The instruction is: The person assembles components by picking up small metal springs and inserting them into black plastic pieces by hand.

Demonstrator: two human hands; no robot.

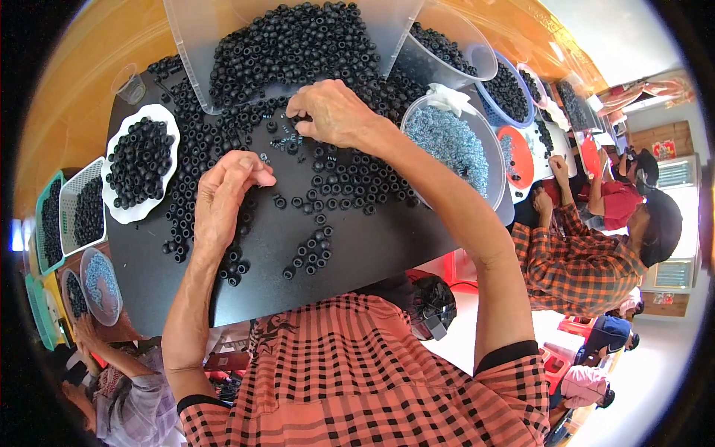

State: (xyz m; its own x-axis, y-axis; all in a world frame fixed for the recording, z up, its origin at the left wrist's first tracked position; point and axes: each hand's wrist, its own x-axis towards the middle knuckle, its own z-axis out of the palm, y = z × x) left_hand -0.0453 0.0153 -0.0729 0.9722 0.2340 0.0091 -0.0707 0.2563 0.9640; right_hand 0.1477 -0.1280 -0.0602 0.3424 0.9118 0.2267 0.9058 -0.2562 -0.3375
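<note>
So both hands are up over the far half of the dark desk (372, 246), working in close together. The left hand (237, 179) has its fingers curled in and the thumb folded against them, kinda like a small pinch. The right hand (328, 113) comes in from the other side, bent at the wrist with fingertips pointing down, thumb and fingers only a little apart. The fingertips are too small and shadowed here, so I honestly can't tell if either one has hold of anything.

Right between them sit a few loose blue springs (287, 141), probably there so neither hand has to travel far. Black beads (350, 186) are spread around that spot, with a little bunch (311, 253) off toward the near edge.

The big clear bin (190, 67) sits at the far edge, heaped with more beads that spill out in front, which I'd guess keeps supply in reach and leaves elbow room up front. A round tub (500, 167) of springs is parked by the right edge, just beside the right forearm. Over by the left edge, a white plate (121, 212) holds its own pile of beads, seemingly to keep those apart from the loose ones.
</note>
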